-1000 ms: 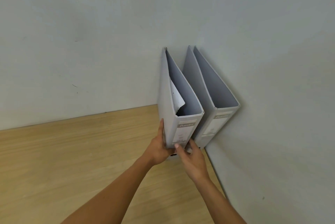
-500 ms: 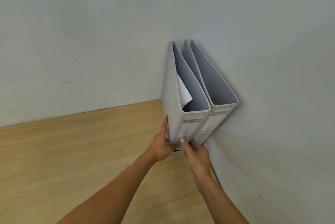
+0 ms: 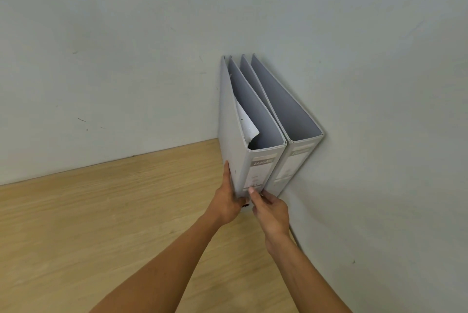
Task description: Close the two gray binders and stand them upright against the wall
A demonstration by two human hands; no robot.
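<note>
Where both hands [image 3: 249, 205] grip, the left binder [image 3: 234, 140] reads "Bantex" [image 3: 263, 162].

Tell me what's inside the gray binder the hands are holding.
Inside the left binder, gripped by the left hand and right hand, a white sheet with a curled corner shows. Lower down it is dark; any ring mechanism or further pages are hidden.

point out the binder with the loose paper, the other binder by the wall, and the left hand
binder with the loose paper [image 3: 260, 175], head view, on its labelled spine
other binder [image 3: 291, 160], head view, on its spine
left hand [image 3: 226, 202], head view, on the back of the hand
</note>
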